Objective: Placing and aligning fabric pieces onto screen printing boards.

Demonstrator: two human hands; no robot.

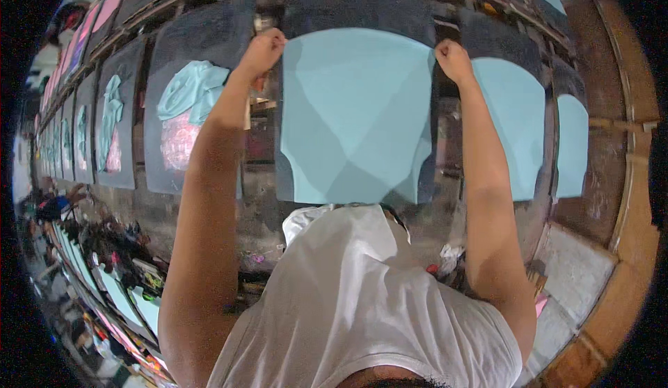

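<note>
Nearest us, a white shirt [348, 270] comes close to the near edge of the light-blue panel [357, 117]; leaning in could drag that edge askew. The panel lies flat on the dark board [358, 9], between crumpled cloth [198, 89] left and another blue panel [515, 117] right. At its far corners, we see the left hand [264, 53] and right hand [454, 61] closed, apparently pinching fabric; uneven pulling could, we judge, skew or crease it.
</note>
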